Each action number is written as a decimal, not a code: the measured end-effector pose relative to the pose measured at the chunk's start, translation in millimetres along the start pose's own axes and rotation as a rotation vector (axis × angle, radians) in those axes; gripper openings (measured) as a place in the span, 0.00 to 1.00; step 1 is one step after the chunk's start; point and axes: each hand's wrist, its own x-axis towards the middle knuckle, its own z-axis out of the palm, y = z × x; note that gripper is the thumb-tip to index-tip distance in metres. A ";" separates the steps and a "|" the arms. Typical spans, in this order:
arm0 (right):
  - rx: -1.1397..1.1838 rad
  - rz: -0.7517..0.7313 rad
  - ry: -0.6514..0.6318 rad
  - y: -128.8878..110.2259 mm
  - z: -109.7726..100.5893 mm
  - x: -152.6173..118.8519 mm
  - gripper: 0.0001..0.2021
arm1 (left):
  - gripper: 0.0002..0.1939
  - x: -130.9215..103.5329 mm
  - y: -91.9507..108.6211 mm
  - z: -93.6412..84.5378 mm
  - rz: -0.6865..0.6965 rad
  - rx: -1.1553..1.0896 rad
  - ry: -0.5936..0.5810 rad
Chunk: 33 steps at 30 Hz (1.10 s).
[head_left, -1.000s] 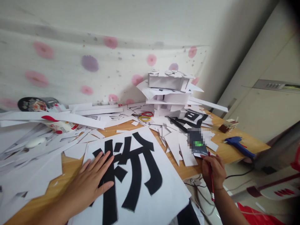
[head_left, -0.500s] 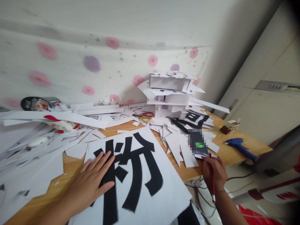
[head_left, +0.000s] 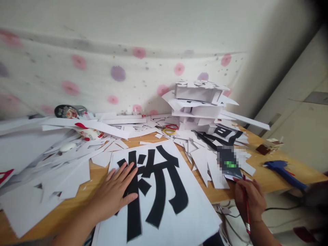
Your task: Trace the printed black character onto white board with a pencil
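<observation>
The left hand (head_left: 119, 189) lies flat, its grip spread, on a white sheet (head_left: 176, 225) bearing a black character (head_left: 160, 191), at the wooden surface's (head_left: 74, 208) near side. The right hand's (head_left: 252, 201) grip is clamped on a red pencil (head_left: 246, 212) beside a phone (head_left: 232, 165). Beyond lie white offcuts (head_left: 200, 162), a blue glue gun (head_left: 284, 172), stacked white boxes (head_left: 196, 95), then flowered cloth (head_left: 94, 82) along the wall (head_left: 159, 20).

Clear air above white sheet (head_left: 197, 208), phone (head_left: 232, 160) beyond right fingers (head_left: 252, 187), cables (head_left: 282, 207) seemingly tangled below.
</observation>
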 end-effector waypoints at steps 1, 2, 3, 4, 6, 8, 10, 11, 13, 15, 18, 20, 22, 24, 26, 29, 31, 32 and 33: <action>-0.001 -0.007 -0.006 0.4 -0.2 0.2 0.04 | 0.37 -0.2 1.1 -1.5 -0.001 -0.002 -0.010; -0.001 -0.011 -0.012 0.7 -0.4 0.5 0.04 | 0.37 -0.5 2.1 -3.0 -0.003 -0.003 -0.019; -0.002 -0.014 -0.017 1.0 -0.8 0.9 0.05 | 0.37 -0.8 2.9 -4.4 -0.003 -0.006 -0.026; -0.004 -0.014 -0.023 1.2 -1.4 1.4 0.05 | 0.36 -1.1 3.7 -5.6 -0.008 -0.010 -0.030; -0.007 -0.008 -0.030 1.0 -4.0 2.7 0.07 | 0.37 -1.8 4.8 -7.6 -0.021 -0.032 -0.037; -0.015 0.001 -0.020 -1.6 -8.6 4.7 0.08 | 0.37 -2.1 5.7 -9.3 -0.036 -0.062 -0.057; 0.000 0.018 -0.020 -9.1 -15.1 8.5 0.07 | 0.37 -1.9 6.5 -10.8 -0.045 -0.088 -0.076; 0.025 0.029 -0.030 -15.3 -18.7 11.7 0.06 | 0.38 -1.7 7.0 -11.6 -0.044 -0.098 -0.081; 0.121 0.034 -0.091 -33.7 -25.9 22.0 0.06 | 0.38 -0.9 7.9 -13.0 -0.046 -0.107 -0.092; 0.252 0.002 -0.247 -59.1 -32.4 37.4 0.07 | 0.39 -0.2 8.8 -14.0 -0.054 -0.108 -0.111; 0.428 -0.176 -0.609 -105.1 -39.5 64.0 0.09 | 0.39 0.1 9.7 -14.4 -0.053 -0.106 -0.118; 0.472 -0.227 -0.773 -135.7 -41.8 78.5 0.12 | 0.39 -0.2 10.0 -13.8 -0.047 -0.105 -0.112; 0.495 -0.266 -0.954 -162.1 -42.0 87.7 0.17 | 0.39 -0.6 10.1 -13.1 -0.045 -0.104 -0.107; 0.532 -0.314 -1.113 -181.7 -40.1 91.7 0.22 | 0.38 -1.0 10.0 -13.0 -0.044 -0.106 -0.101; 0.556 -0.333 -1.223 -193.6 -36.9 92.1 0.26 | 0.36 -1.2 10.1 -13.6 -0.048 -0.116 -0.106; 0.567 -0.305 -1.294 -199.3 -32.7 90.3 0.29 | 0.33 -1.1 10.0 -14.2 -0.053 -0.146 -0.118; 0.575 -0.282 -1.297 -198.5 -31.8 89.0 0.29 | 0.33 -0.9 9.3 -13.4 -0.049 -0.155 -0.107; 0.579 -0.275 -1.294 -197.8 -31.8 88.5 0.29 | 0.33 -0.7 8.8 -12.6 -0.045 -0.156 -0.100; 0.583 -0.271 -1.290 -197.1 -32.0 88.1 0.28 | 0.33 -0.4 8.3 -11.7 -0.041 -0.156 -0.094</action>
